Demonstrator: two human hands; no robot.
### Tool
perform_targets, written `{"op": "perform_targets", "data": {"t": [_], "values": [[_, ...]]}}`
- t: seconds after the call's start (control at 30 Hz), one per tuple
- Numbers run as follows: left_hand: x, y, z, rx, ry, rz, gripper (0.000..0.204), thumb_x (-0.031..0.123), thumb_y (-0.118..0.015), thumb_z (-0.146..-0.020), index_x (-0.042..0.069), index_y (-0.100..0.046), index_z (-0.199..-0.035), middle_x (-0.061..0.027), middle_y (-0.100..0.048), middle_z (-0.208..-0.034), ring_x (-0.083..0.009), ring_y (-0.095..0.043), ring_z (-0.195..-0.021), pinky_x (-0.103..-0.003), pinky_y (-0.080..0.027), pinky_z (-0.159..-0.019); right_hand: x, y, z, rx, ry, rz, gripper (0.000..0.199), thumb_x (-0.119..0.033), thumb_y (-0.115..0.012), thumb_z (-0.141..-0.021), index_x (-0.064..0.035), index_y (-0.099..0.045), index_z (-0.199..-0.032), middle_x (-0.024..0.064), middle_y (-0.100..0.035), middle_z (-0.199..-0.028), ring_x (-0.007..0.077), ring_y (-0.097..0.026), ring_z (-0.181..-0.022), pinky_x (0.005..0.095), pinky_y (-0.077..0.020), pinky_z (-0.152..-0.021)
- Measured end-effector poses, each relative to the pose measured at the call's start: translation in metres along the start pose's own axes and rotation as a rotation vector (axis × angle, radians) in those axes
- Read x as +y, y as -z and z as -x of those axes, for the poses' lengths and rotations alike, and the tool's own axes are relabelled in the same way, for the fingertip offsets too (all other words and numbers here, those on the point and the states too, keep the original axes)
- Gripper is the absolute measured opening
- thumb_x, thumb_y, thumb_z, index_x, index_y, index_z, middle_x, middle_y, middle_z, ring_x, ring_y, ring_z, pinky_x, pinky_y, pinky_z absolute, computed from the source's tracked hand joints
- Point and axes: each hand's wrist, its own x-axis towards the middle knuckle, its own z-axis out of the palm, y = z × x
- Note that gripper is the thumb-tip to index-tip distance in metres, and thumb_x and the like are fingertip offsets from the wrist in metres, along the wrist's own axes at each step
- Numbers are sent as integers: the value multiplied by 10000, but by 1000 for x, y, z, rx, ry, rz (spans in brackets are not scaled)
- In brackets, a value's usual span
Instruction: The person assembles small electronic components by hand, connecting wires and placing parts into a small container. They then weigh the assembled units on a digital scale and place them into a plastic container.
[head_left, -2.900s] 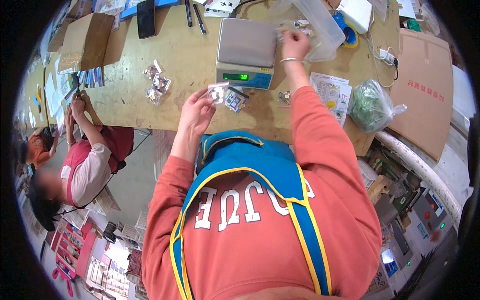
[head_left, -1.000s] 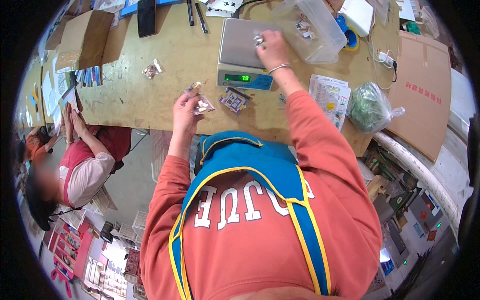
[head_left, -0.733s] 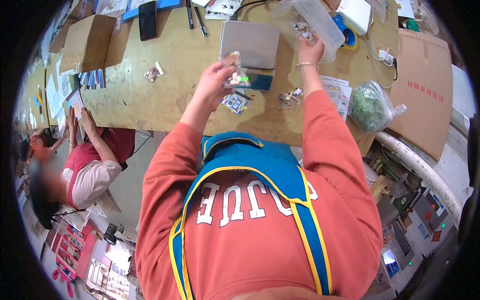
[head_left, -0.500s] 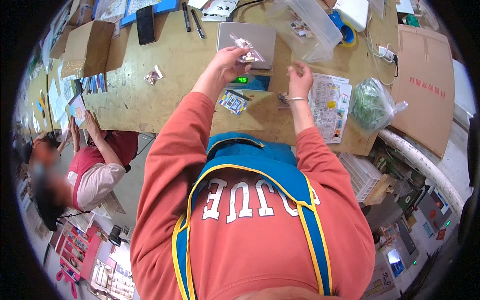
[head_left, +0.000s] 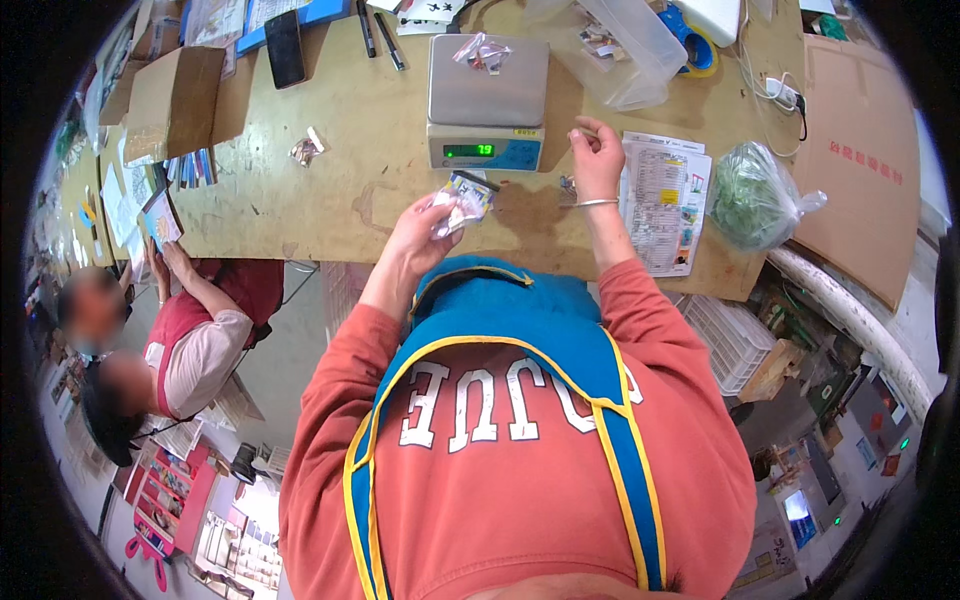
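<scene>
Here's the left hand (head_left: 416,232) in front of the scale (head_left: 487,152), fingers clamped on a small clear bag (head_left: 455,217); behind it sits a bright card (head_left: 480,188), and whether the two touch, I can't tell. A second bag (head_left: 485,55) lies flat on the metal pan (head_left: 487,98), near its far edge, long side running roughly left to right. From the right hand (head_left: 598,162) it's ahead and to the left, and the right hand is the nearer one, hanging well short of it, fingers curled, tips close; anything pinched there, I can't say. Underneath, a scuffed wooden table (head_left: 365,185). The clear bin (head_left: 650,85) crowds the scale's right side, the papers (head_left: 655,230) lie beside the right wrist, and a co-worker (head_left: 205,350) is busy off to the left.
</scene>
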Motion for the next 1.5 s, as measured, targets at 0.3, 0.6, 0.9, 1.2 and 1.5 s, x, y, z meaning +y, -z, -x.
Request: {"op": "perform_targets", "data": {"t": [0.3, 0.6, 0.9, 1.2, 1.5], "values": [[-33, 57, 29, 283, -123, 297, 178, -4, -591, -975, 27, -589, -1150, -110, -683, -1025, -227, -700, -880, -371, -628, -782, -35, -52, -42, -98, 299, 81, 199, -42, -686, -850, -47, -710, -1047, 102, -658, -1003, 197, -668, -782, 331, -551, -743], [-24, 53, 26, 335, -197, 252, 168, 16, -597, -978, 39, -592, -1144, -126, -701, -1088, -260, -719, -959, -390, -634, -782, -56, -87, -46, -215, 593, 416, 293, -136, -703, -836, -118, -700, -1128, 109, -644, -1263, 330, -590, -1166, 434, -473, -1008], [19, 26, 9, 270, -318, 141, 210, 11, -630, -955, 34, -586, -1159, -117, -696, -1075, -267, -713, -978, -417, -627, -808, -46, -119, -72, -230, 814, 825, 248, -158, -658, -852, -194, -706, -1093, 98, -647, -1238, 325, -609, -1132, 469, -506, -951], [73, -61, -46, 148, -428, 18, 220, -18, -660, -935, 11, -579, -1138, -107, -678, -1039, -250, -699, -949, -424, -614, -815, -22, -35, -150, 199, 620, 1020, 194, -113, -600, -867, -102, -678, -1044, 171, -673, -1035, 384, -640, -1024, 526, -507, -884], [95, -125, -122, 318, -542, -232, 205, 45, -624, -968, 29, -554, -1160, -92, -635, -1022, -225, -680, -880, -412, -617, -730, -8, -15, -51, 47, 579, 581, 468, -101, -727, -809, -88, -621, -1264, 192, -570, -1364, 395, -536, -1246, 480, -428, -1055]]}}
